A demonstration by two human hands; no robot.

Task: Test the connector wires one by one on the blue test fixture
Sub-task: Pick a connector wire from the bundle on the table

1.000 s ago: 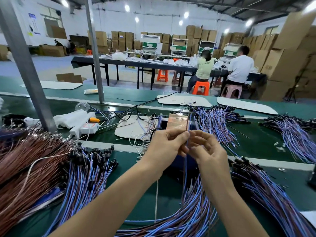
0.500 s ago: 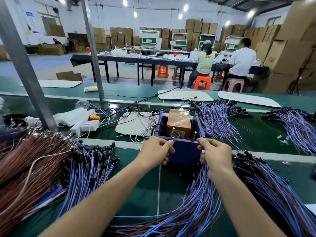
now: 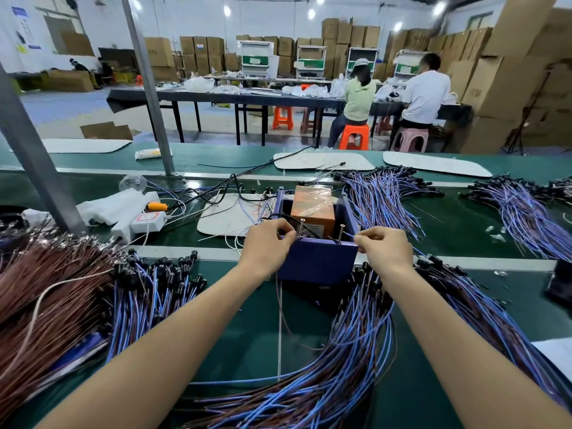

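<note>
The blue test fixture (image 3: 318,263) is an open box on the green bench, with an orange block (image 3: 313,209) inside and two upright metal pins at its near rim. My left hand (image 3: 267,246) pinches a thin brown wire end at the left pin. My right hand (image 3: 383,247) pinches a blue wire end (image 3: 349,235) near the right pin. That wire's brown strand (image 3: 280,311) hangs down in front of the box. Blue and brown connector wires (image 3: 337,360) lie in a heap below my hands.
More blue wires with black connectors lie at left (image 3: 148,292), behind the box (image 3: 380,199) and far right (image 3: 523,218). A brown wire pile (image 3: 46,292) fills the left. A white power strip (image 3: 139,224) and a grey post (image 3: 34,168) stand left of the fixture. Two people sit at a far table.
My hands came down from in front of my face to the fixture's near rim, carrying the wire ends. They now hold them at the two pins.
</note>
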